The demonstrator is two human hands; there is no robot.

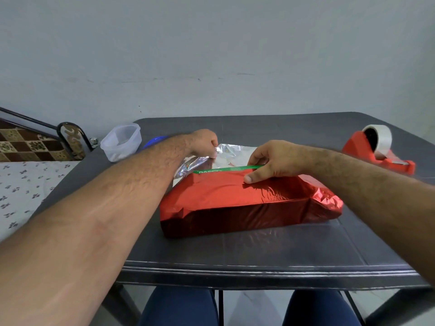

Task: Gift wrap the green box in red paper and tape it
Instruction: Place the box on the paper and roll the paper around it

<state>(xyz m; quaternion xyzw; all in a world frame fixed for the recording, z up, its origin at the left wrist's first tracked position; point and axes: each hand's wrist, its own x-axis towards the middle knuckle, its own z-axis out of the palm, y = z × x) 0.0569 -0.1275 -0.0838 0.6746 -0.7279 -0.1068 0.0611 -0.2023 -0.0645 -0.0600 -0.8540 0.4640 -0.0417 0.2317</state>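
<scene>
Green box [231, 168] mid-worktop, half covered. Your right hand [274, 162] presses the red paper [235, 192] flat; left hand [204, 142] fingers pinch the far flap. Release pressure and the foil likely springs back; tape dispenser [379, 148] sits near the right edge, far corner.

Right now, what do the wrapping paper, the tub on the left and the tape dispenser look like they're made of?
The wrapping paper looks like metallic foil film: glossy red outside, silvery on the lifted flap, with sharp creases and glints. The tub seems translucent, cloudy plastic, since its wall lets light through. The tape dispenser looks like moulded red plastic with a smooth sheen; its tape roll appears clear.
</scene>
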